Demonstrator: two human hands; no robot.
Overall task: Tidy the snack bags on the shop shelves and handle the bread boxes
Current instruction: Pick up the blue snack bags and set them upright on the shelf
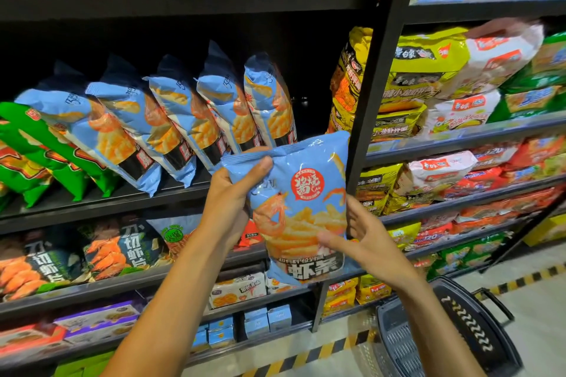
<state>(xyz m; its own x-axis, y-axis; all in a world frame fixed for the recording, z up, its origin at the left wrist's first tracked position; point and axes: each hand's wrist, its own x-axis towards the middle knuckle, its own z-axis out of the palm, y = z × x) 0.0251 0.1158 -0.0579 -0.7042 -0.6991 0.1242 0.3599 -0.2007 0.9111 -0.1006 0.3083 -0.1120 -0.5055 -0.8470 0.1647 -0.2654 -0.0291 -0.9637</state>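
the left hand (232,193) gripped the top seam of a blue shrimp-stick bag (301,208), thumb curled over the front. the right hand (361,239) pinched the bag's lower right edge, thumb on the front and fingers behind. the bag hung upright between the hands, in front of the shelf (122,202). just above the left hand leaned a row of matching blue bags (171,119). below the right hand stood a dark basket (453,333).

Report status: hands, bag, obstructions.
Left hand grips blue bag top; right hand holds its lower edge. Bag off shelf. Nothing blocking gap right of the row.
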